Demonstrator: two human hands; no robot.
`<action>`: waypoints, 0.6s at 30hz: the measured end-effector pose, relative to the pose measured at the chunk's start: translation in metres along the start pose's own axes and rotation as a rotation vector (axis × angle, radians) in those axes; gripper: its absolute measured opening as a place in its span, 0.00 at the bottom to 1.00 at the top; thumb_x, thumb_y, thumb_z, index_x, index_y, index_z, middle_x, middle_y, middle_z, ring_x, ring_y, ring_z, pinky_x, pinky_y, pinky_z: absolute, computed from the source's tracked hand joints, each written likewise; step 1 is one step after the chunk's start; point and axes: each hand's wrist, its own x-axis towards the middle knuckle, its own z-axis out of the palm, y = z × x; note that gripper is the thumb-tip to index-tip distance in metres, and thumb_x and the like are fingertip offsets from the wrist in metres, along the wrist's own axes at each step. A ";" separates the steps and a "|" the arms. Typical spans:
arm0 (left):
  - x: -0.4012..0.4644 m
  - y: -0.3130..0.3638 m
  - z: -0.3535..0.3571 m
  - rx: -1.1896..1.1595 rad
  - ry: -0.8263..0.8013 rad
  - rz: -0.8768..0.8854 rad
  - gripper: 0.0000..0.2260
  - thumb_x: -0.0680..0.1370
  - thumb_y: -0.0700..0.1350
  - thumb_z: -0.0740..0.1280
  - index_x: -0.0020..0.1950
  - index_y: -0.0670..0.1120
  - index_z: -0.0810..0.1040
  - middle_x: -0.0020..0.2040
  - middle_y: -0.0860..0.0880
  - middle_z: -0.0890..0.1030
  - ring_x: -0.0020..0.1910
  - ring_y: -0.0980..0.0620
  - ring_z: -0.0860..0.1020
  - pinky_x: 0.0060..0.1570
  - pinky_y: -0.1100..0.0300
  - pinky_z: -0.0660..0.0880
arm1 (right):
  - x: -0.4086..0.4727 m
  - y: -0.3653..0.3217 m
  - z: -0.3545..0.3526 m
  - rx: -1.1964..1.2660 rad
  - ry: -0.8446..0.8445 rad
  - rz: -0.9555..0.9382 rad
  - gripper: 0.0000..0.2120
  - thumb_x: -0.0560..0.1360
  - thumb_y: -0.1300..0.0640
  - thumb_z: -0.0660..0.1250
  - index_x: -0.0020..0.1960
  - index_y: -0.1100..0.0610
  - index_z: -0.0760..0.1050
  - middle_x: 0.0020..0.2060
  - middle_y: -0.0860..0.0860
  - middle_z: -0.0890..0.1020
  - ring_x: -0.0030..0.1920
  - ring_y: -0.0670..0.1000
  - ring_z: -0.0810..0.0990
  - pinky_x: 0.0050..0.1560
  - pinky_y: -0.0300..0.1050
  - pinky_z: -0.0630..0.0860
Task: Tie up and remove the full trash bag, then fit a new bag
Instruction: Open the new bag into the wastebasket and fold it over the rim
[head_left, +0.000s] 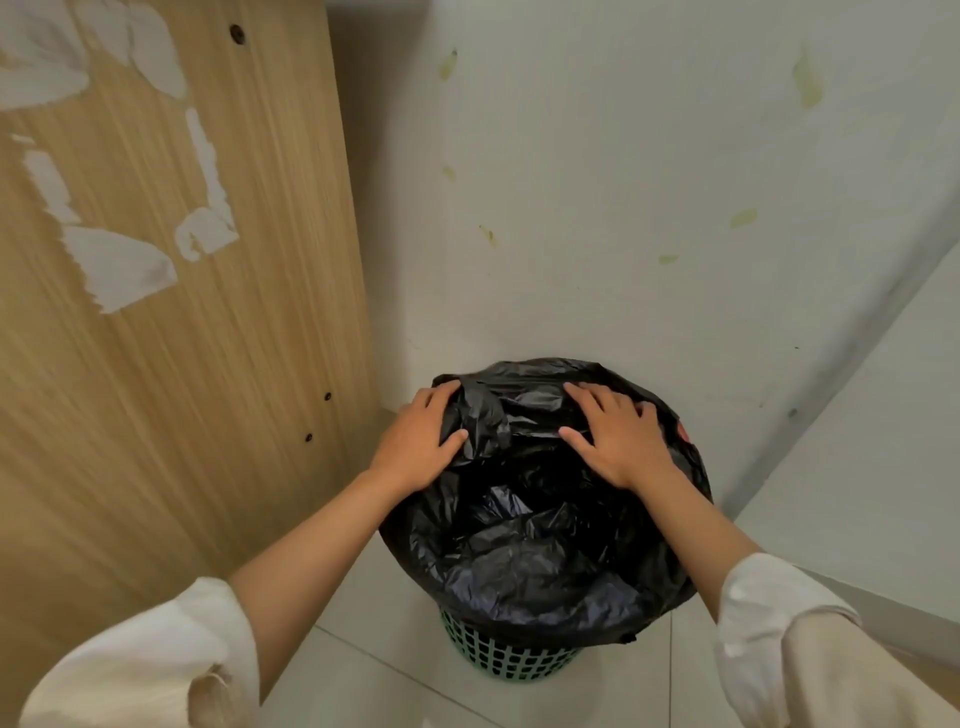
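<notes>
We have a black bag (540, 535) draped over the green bin (498, 657), wedged in a corner between wood panel (171, 322) and wall (597, 208). Our left hand (421, 441) pinches the far-left rim; our right hand (618, 436) lies flat, fingers spread, gripping nothing.

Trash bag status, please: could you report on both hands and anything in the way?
Left hand grips black trash bag at far rim. Right hand flat on bag. Bag untied, in green basket. Nothing in the way.
</notes>
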 end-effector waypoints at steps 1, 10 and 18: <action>0.001 -0.003 -0.001 -0.058 -0.014 -0.048 0.31 0.78 0.55 0.63 0.76 0.50 0.55 0.72 0.45 0.67 0.68 0.45 0.69 0.65 0.53 0.68 | 0.001 0.003 0.001 -0.005 -0.006 0.045 0.31 0.78 0.36 0.49 0.78 0.45 0.49 0.75 0.52 0.61 0.72 0.57 0.64 0.68 0.59 0.61; 0.002 -0.009 -0.007 -0.395 -0.128 -0.396 0.30 0.76 0.65 0.58 0.69 0.45 0.70 0.65 0.47 0.75 0.62 0.47 0.74 0.58 0.59 0.69 | 0.014 0.031 -0.003 0.279 -0.125 0.364 0.29 0.79 0.35 0.46 0.63 0.55 0.71 0.61 0.59 0.78 0.61 0.61 0.76 0.56 0.53 0.72; -0.002 -0.002 -0.017 -0.626 -0.218 -0.728 0.34 0.80 0.64 0.42 0.73 0.41 0.66 0.72 0.40 0.68 0.72 0.41 0.66 0.72 0.49 0.59 | 0.005 0.040 -0.006 0.625 0.068 0.550 0.21 0.80 0.44 0.53 0.55 0.60 0.75 0.60 0.63 0.77 0.60 0.62 0.74 0.58 0.52 0.70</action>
